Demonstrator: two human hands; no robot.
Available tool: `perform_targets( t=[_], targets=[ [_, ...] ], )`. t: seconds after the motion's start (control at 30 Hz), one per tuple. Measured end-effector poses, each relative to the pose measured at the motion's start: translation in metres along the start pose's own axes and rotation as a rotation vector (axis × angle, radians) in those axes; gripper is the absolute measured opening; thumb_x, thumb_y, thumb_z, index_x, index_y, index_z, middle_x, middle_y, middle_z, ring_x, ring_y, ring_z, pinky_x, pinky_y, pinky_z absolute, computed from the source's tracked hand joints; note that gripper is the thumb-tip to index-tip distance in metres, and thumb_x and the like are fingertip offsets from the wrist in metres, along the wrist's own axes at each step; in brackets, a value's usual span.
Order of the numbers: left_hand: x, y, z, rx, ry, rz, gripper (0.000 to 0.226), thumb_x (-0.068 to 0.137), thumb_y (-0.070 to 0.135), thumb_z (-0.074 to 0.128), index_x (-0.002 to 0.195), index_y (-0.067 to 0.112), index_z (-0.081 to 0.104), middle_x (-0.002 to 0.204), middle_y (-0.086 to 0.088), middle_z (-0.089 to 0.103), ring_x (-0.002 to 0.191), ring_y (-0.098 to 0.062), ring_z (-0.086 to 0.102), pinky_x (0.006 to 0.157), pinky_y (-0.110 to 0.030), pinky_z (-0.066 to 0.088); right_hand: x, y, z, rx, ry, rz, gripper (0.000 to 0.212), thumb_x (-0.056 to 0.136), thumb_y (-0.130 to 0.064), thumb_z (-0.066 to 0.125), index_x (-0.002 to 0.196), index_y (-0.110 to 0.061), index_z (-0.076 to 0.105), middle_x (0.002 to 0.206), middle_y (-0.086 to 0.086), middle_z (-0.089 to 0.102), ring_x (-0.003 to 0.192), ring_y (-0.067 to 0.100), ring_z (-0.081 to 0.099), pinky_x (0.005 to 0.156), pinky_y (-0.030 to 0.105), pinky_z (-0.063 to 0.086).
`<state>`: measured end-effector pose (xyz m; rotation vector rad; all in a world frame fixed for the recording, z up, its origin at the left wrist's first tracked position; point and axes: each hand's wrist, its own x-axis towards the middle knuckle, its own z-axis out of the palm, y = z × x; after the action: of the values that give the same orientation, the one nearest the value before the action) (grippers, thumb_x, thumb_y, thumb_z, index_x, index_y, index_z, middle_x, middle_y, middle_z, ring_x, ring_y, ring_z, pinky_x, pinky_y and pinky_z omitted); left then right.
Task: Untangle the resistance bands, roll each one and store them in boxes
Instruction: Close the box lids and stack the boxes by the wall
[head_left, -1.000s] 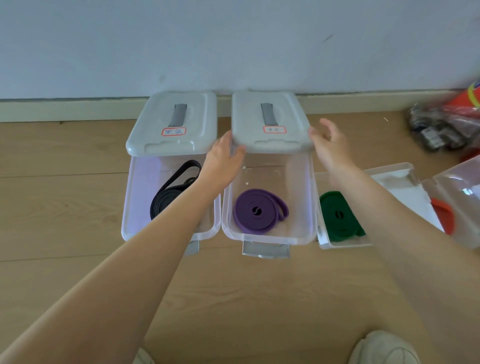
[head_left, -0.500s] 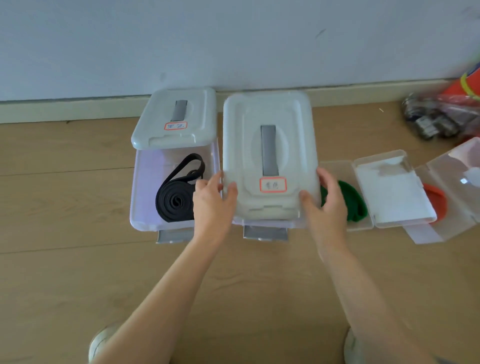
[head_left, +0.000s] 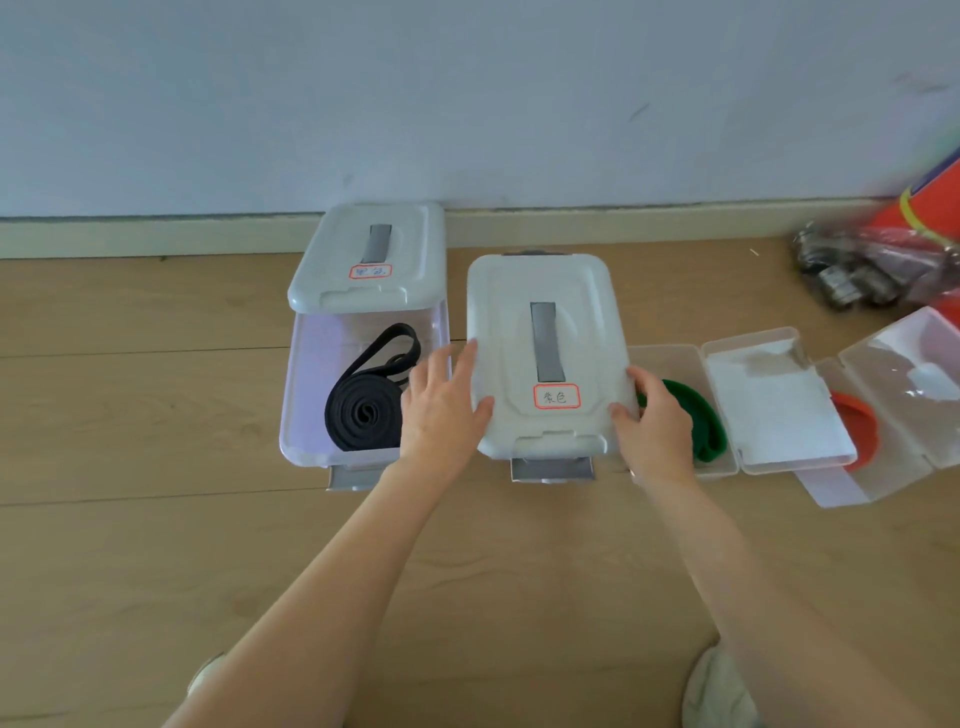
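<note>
matt white plastic lid (head_left: 543, 358) with a grey strip handle, clear glossy plastic box (head_left: 311, 395), matt black rubbery band (head_left: 366, 410), wood-grain floor (head_left: 130, 519) with a soft sheen.

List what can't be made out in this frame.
- Contents of the middle box: hidden by its white lid, head view.
- Green band: partly behind the right hand.
- Orange band: mostly under a clear lid.
- Bagged items at right: blurred, cut off by the edge.
</note>
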<state>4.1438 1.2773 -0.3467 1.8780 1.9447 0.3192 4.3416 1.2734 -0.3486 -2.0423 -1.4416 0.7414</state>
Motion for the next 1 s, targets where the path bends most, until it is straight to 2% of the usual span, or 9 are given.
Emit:
perform_targets(
  t=[0.07,0.17,0.23,0.33,0.4,0.53,0.67,0.8,1.0],
  targets=[
    [0.001,0.001,0.004,0.126,-0.076,0.215,0.060,0.095,0.029,0.045,0.148,0.024,0.015,0.157,-0.002,0.009,0.144,-0.024,0.006,0.113,-0.037,0.014,-0.001,-0.003,-0.004,-0.180,-0.111,-0.282,0.061,0.088,-0.012,0.060,0.143,-0.010,0.033,0.151,0.013,0.027,0.138,0.031,0.027,0.109,0.037,0.024],
    [0.000,-0.006,0.008,0.234,-0.219,0.339,0.055,0.100,0.033,0.031,0.149,0.024,0.008,0.158,0.001,-0.005,0.145,-0.021,-0.009,0.115,-0.033,0.001,-0.014,0.004,0.003,-0.676,-0.475,-0.599,0.107,0.076,-0.052,0.067,0.149,-0.022,-0.004,0.156,0.003,-0.015,0.145,0.024,-0.012,0.115,0.038,-0.007],
    [0.000,-0.012,0.010,0.232,-0.233,0.345,0.055,0.100,0.035,0.028,0.149,0.025,0.006,0.158,0.002,-0.008,0.144,-0.020,-0.011,0.115,-0.034,0.000,-0.021,0.013,0.010,-0.909,-0.446,-0.647,0.125,0.069,-0.054,0.071,0.142,-0.024,-0.025,0.152,0.005,-0.027,0.142,0.025,-0.021,0.112,0.043,-0.014],
    [-0.002,-0.016,0.010,0.210,-0.260,0.352,0.055,0.100,0.036,0.028,0.149,0.026,0.006,0.158,0.004,-0.009,0.144,-0.019,-0.013,0.116,-0.036,0.000,-0.027,0.010,0.013,-0.885,-0.301,-0.665,0.112,0.066,-0.034,0.081,0.149,-0.018,0.008,0.156,0.014,0.014,0.144,0.032,0.015,0.115,0.050,0.010],
    [-0.002,-0.017,0.009,0.191,-0.256,0.357,0.054,0.100,0.036,0.029,0.149,0.027,0.007,0.157,0.005,-0.008,0.144,-0.018,-0.013,0.116,-0.035,-0.001,-0.023,0.009,0.011,-0.785,-0.265,-0.685,0.091,0.072,-0.029,0.077,0.146,-0.019,0.027,0.154,0.010,0.025,0.142,0.028,0.023,0.115,0.046,0.015],
    [-0.003,-0.017,0.009,0.152,-0.235,0.356,0.053,0.100,0.037,0.030,0.148,0.029,0.009,0.157,0.007,-0.006,0.144,-0.016,-0.012,0.115,-0.033,-0.002,-0.012,0.006,0.001,-0.719,-0.371,-0.651,0.075,0.086,-0.037,0.061,0.148,-0.023,0.021,0.157,-0.002,0.016,0.145,0.015,0.012,0.115,0.032,0.008],
    [-0.002,-0.013,0.003,0.153,-0.165,0.352,0.049,0.099,0.035,0.035,0.146,0.029,0.024,0.157,0.008,0.011,0.145,-0.014,0.004,0.115,-0.032,0.003,-0.012,-0.008,-0.001,-0.805,-0.412,-0.679,0.067,0.089,-0.036,0.057,0.146,-0.021,0.025,0.155,-0.001,0.023,0.142,0.016,0.020,0.110,0.030,0.023],
    [0.024,0.000,-0.006,0.104,-0.032,0.308,0.047,0.098,0.034,0.038,0.143,0.022,0.032,0.152,0.001,0.026,0.141,-0.015,0.019,0.113,-0.029,0.007,0.025,-0.041,-0.007,-0.623,-0.340,-0.612,0.043,0.086,-0.050,0.054,0.117,-0.021,0.060,0.115,0.000,0.064,0.112,0.021,0.055,0.095,0.031,0.030],
    [0.065,0.010,0.017,0.246,-0.112,0.286,0.060,0.099,0.042,0.023,0.149,0.017,0.000,0.157,-0.007,-0.010,0.144,-0.021,-0.014,0.115,-0.036,-0.005,0.140,-0.077,0.020,-0.442,-0.333,-0.322,0.084,0.085,-0.046,0.061,0.146,-0.006,0.019,0.156,0.014,0.013,0.143,0.029,0.016,0.115,0.040,0.017]
  ],
)
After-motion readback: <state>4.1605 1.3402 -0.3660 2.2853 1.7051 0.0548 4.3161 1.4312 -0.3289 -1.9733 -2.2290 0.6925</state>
